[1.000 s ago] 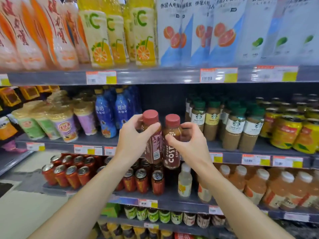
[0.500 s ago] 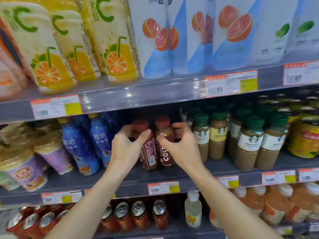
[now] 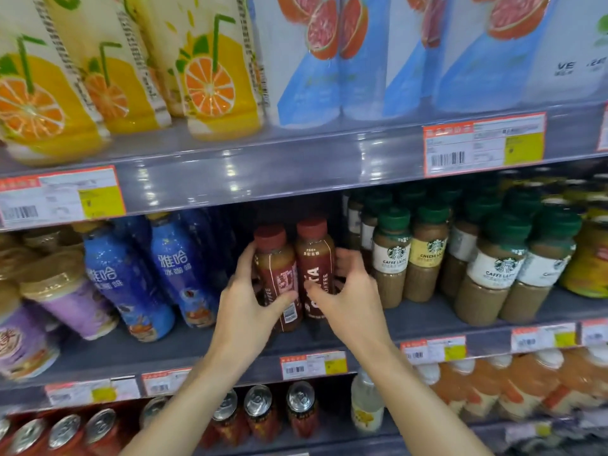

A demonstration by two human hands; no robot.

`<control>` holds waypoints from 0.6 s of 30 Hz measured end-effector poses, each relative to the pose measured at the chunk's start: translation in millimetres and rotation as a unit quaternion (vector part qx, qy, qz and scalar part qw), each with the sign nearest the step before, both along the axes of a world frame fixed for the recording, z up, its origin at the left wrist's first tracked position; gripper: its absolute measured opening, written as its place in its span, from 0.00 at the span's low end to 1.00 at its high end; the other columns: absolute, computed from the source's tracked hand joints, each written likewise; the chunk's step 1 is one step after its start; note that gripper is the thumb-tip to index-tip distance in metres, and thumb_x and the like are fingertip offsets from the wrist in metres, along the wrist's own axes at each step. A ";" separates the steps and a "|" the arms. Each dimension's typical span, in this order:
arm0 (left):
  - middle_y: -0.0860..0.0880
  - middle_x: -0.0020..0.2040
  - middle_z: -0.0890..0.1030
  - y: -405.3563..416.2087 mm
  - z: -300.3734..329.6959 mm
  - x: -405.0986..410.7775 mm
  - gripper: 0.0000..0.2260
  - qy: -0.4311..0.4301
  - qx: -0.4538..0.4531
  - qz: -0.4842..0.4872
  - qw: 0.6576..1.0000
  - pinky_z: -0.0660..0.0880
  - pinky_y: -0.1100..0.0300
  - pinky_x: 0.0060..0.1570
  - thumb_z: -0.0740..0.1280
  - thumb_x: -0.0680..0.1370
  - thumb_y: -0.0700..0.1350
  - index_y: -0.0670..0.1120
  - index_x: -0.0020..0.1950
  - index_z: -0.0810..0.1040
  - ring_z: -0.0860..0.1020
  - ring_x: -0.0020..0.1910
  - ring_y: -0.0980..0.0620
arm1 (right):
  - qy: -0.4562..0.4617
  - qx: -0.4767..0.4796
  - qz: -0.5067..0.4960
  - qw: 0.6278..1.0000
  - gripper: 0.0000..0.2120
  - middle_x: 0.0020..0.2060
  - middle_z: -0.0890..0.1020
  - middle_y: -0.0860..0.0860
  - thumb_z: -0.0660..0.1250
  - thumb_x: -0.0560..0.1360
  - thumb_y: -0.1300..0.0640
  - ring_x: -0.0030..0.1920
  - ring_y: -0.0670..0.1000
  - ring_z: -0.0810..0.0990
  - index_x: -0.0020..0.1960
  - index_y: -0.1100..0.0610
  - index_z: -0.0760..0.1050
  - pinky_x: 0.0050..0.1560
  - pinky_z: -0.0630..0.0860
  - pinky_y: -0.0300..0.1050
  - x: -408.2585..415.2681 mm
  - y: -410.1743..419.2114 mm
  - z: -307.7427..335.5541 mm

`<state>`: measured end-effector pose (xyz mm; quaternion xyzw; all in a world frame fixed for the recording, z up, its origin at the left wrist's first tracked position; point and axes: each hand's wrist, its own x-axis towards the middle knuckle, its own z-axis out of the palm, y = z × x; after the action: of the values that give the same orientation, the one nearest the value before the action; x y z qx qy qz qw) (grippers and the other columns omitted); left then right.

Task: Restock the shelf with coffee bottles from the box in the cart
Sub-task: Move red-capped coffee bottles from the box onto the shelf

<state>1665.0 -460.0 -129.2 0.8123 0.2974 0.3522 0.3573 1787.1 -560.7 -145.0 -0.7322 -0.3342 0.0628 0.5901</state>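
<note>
Two brown coffee bottles with dark red caps stand side by side in a gap on the middle shelf (image 3: 427, 319). My left hand (image 3: 245, 311) wraps the left coffee bottle (image 3: 276, 258), thumb across its label. My right hand (image 3: 352, 304) holds the right coffee bottle (image 3: 314, 255), thumb in front and fingers curled behind its right side. Both bottles are upright and seem to rest on the shelf board, well back from its front edge. The cart and the box are out of view.
Blue bottles (image 3: 184, 274) stand just left of the gap, green-capped Starbucks bottles (image 3: 391, 258) just right. The upper shelf's edge (image 3: 263, 172) hangs low over the caps. Lidded cups (image 3: 65, 297) fill the far left, and red cans (image 3: 260, 409) sit on the shelf below.
Both hands carried the two bottles from in front of the shelf into the gap and set them down deeper inside. The view has moved closer to the shelf.
</note>
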 end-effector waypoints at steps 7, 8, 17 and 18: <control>0.63 0.44 0.78 1.5 -9.3 3.5 0.20 -0.006 -0.019 0.026 0.999 0.70 0.79 0.39 0.77 0.69 0.49 0.49 0.56 0.74 0.76 0.43 0.75 | -0.046 -0.075 -0.080 0.993 0.21 0.46 0.78 0.47 0.76 0.68 0.49 0.44 0.45 0.79 0.52 0.55 0.70 0.36 0.69 0.32 -2.0 10.5 -17.2; 0.64 0.43 0.78 1.8 -9.0 3.2 0.19 -0.004 -0.012 0.028 1.000 0.70 0.79 0.38 0.77 0.69 0.49 0.49 0.55 0.74 0.75 0.42 0.76 | -0.047 -0.078 -0.088 0.992 0.21 0.46 0.78 0.49 0.76 0.68 0.50 0.44 0.47 0.79 0.52 0.56 0.70 0.37 0.68 0.35 -0.3 16.0 -16.3; 0.54 0.45 0.82 2.5 -17.7 5.0 0.20 -0.009 0.022 0.050 0.998 0.77 0.64 0.40 0.76 0.68 0.52 0.49 0.55 0.74 0.80 0.42 0.62 | -0.025 -0.123 -0.155 0.980 0.18 0.54 0.79 0.57 0.71 0.73 0.55 0.54 0.61 0.79 0.58 0.61 0.69 0.49 0.75 0.50 17.6 59.7 -5.7; 0.53 0.45 0.82 1.8 -18.5 5.9 0.20 -0.010 0.024 0.053 0.998 0.77 0.62 0.41 0.76 0.68 0.53 0.48 0.55 0.74 0.80 0.42 0.60 | -0.024 -0.121 -0.169 0.978 0.19 0.55 0.79 0.57 0.71 0.73 0.55 0.54 0.61 0.79 0.58 0.61 0.69 0.49 0.75 0.50 18.6 60.7 -6.5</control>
<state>1670.9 -458.2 -147.7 0.8003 0.3277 0.3858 0.3213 1805.7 -499.9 -151.5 -0.8451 -0.2098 -0.0151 0.4915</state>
